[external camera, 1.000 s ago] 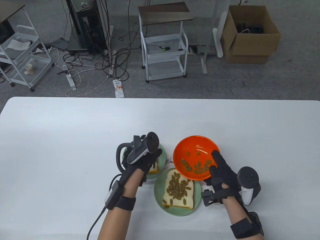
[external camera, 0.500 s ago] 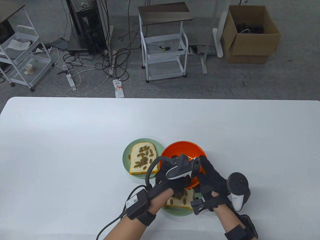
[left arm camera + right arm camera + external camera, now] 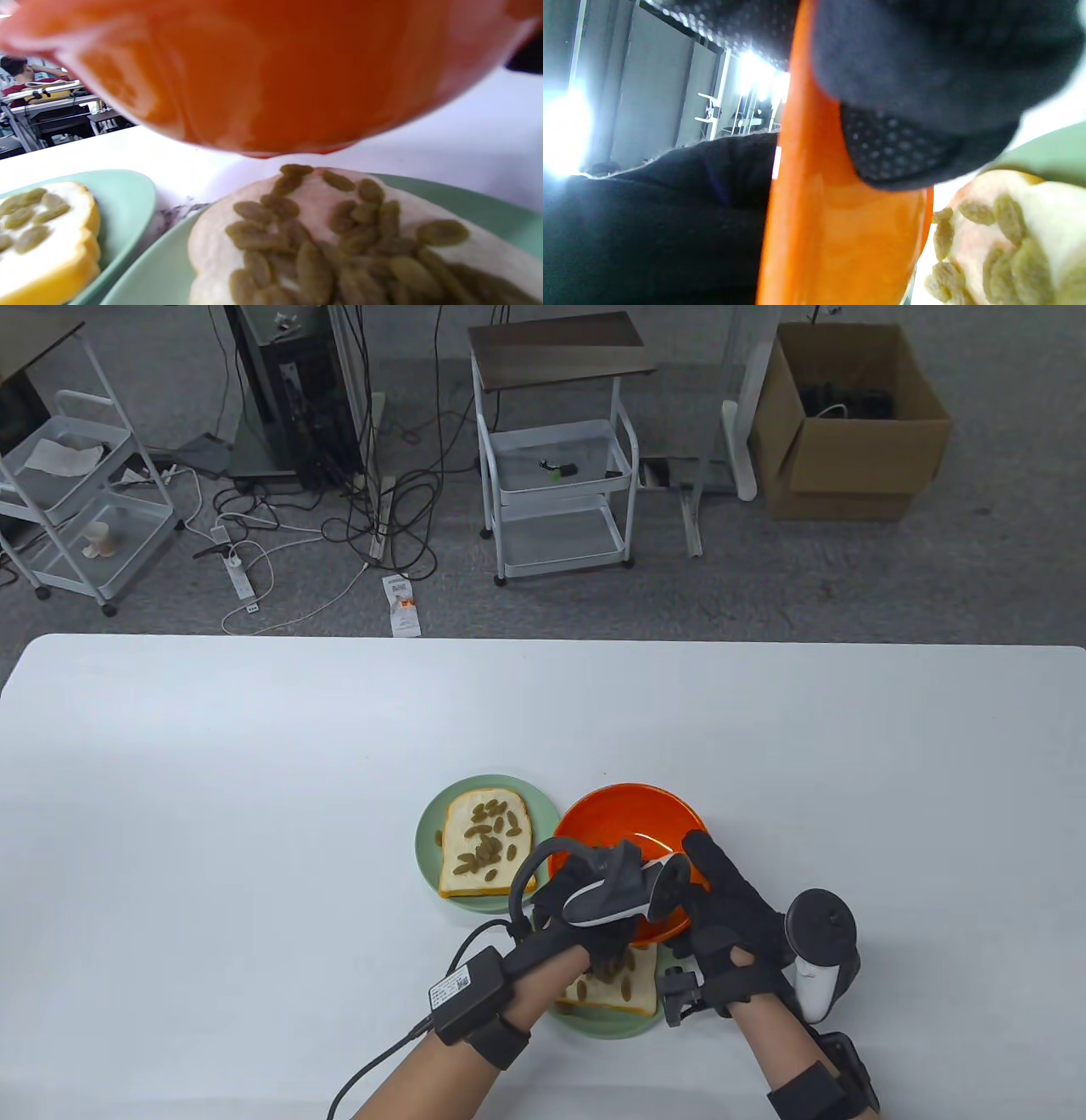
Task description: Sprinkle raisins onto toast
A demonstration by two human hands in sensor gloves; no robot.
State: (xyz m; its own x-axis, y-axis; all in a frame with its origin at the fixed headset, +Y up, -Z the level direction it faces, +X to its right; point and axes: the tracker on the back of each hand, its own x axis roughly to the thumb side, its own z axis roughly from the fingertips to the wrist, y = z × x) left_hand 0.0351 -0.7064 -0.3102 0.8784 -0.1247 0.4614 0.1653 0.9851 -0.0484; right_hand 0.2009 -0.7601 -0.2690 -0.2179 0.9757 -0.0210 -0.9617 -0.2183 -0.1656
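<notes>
Evidently, the glossy orange bowl (image 3: 632, 831) was gripped at its rim by the right hand (image 3: 730, 916), tilted over the near raisin-covered toast (image 3: 615, 988) for pouring; the left hand's (image 3: 585, 920) grip could not be told.

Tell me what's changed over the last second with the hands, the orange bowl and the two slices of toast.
The left hand left the far toast, uncovering it, and crossed right to the orange bowl, now reaching into it. The right hand kept its grip on the rim and brought the bowl back over the near toast, hiding most of it. Both green plates and both toasts stayed put, raisins still on them.
</notes>
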